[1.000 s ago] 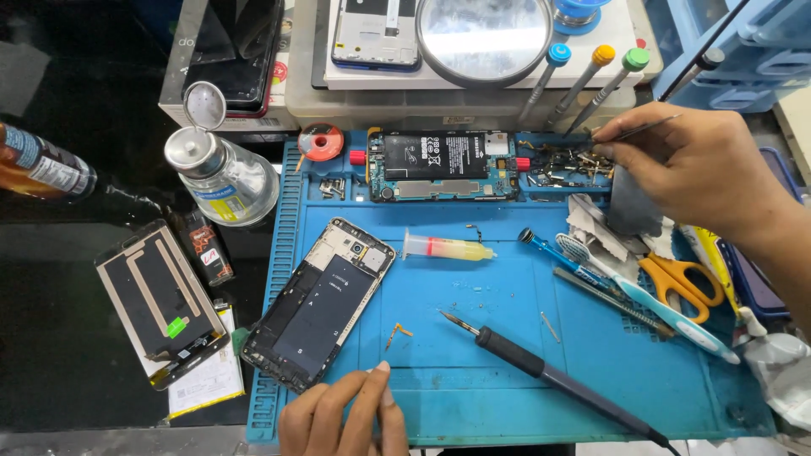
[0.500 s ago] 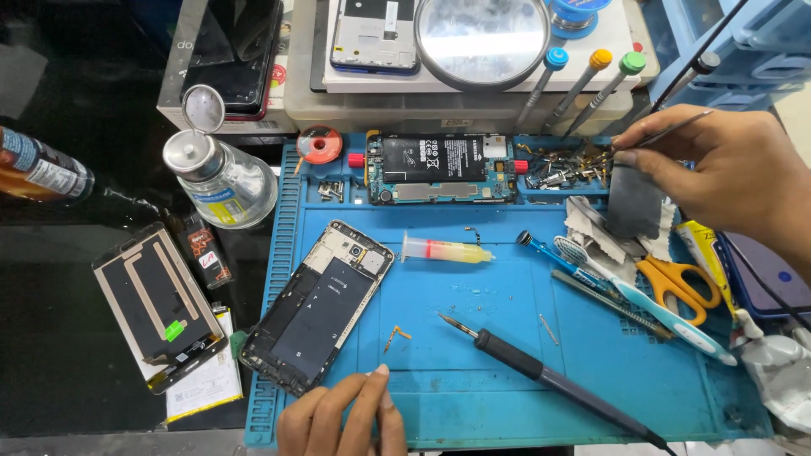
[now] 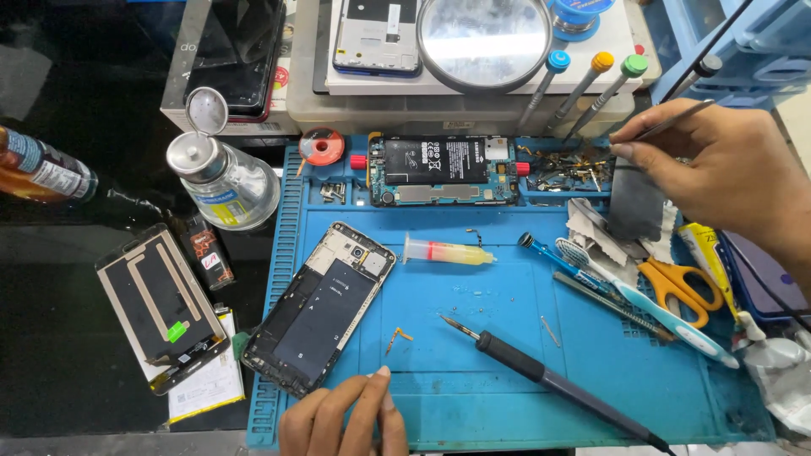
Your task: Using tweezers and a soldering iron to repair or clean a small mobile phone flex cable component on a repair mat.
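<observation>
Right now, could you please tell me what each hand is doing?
Left hand: fingers curled on the blue mat, holding nothing, near a small orange part.
Right hand: closed on tweezers over the screw tray.

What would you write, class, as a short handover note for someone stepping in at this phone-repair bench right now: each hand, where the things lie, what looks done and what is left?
Right hand: holds tweezers, tips over the tray of small metal parts.
Left hand: empty, fingertip on the blue mat near a small orange part.
Opened phone frame lies at mat's left; board with battery sits along the top edge; soldering iron and syringe lie free.
Done: phone opened, board out. Left: frame and board not yet rejoined.
</observation>
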